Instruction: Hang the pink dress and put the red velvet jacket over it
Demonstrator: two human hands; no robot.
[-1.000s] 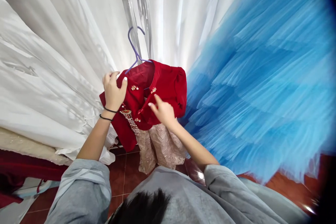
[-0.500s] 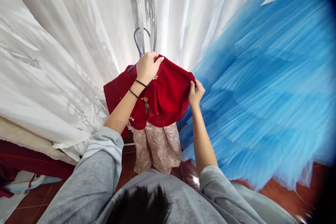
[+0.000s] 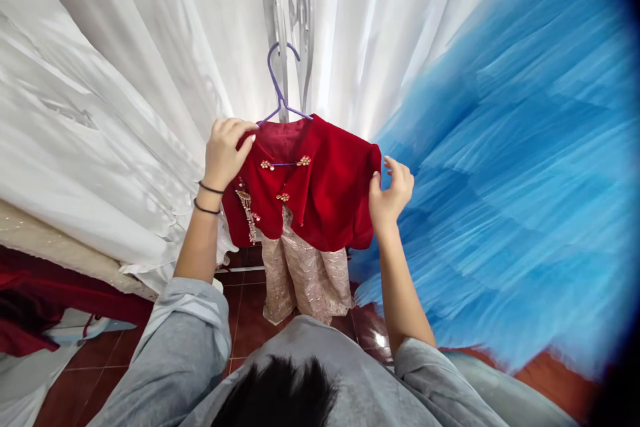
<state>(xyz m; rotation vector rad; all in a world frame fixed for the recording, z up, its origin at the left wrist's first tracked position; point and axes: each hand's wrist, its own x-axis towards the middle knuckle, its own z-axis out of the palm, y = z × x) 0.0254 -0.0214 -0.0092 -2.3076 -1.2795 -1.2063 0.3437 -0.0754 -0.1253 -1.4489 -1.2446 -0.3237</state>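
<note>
A short red velvet jacket (image 3: 337, 187) with beaded flower fastenings hangs on a purple hanger (image 3: 281, 97). Below its hem shows a pale pink-gold patterned skirt (image 3: 307, 277). My left hand (image 3: 225, 150), with two black bands at the wrist, is at the jacket's left shoulder; its fingertips meet the cloth near the hanger's arm, with thumb and forefinger slightly apart. Beside the right sleeve is my right hand (image 3: 393, 192), its fingers spread and the thumb close to the cuff edge. A beaded tassel ornament (image 3: 245, 207) hangs on the jacket's left front.
The hanger hooks on a silver metal rack (image 3: 295, 20). White draped cloth (image 3: 125, 80) covers the back and left. A blue layered tulle dress (image 3: 500, 180) fills the right. Dark red cloth (image 3: 100, 287) lies low at left, above a red tiled floor (image 3: 250, 320).
My left hand has let go of the jacket's collar and moved left to the other shoulder, uncovering the fastenings and hanger. My right hand has loosened from the sleeve and opened.
</note>
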